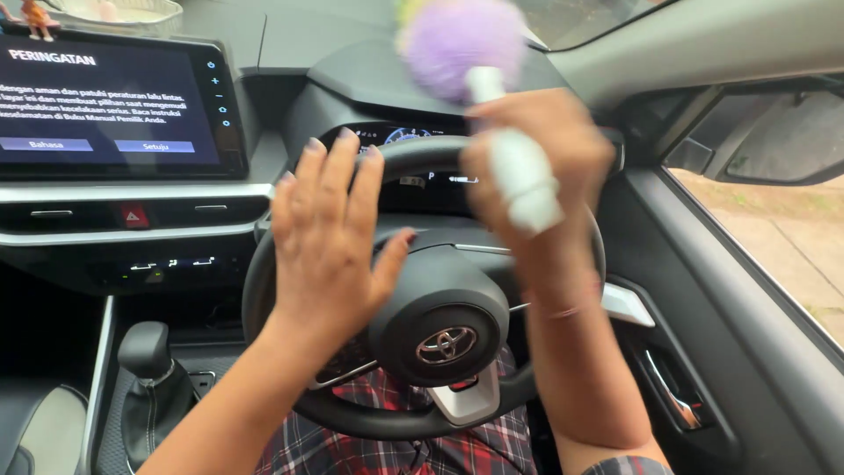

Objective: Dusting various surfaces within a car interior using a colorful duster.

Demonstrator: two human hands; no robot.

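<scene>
Here, the purple fluffy duster (459, 40) sits above my right hand (536, 167), up by the dashboard (352, 79). That hand is closed around its white handle (520, 171), forearm raised upright. My left hand (330, 237) is open, fingers spread, held before the steering wheel (440, 325).

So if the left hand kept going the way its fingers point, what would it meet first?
Probably the top arc of the black steering wheel, just past the fingertips of the open left hand. Beyond it sits the instrument cluster; depth is hard to judge.
</scene>
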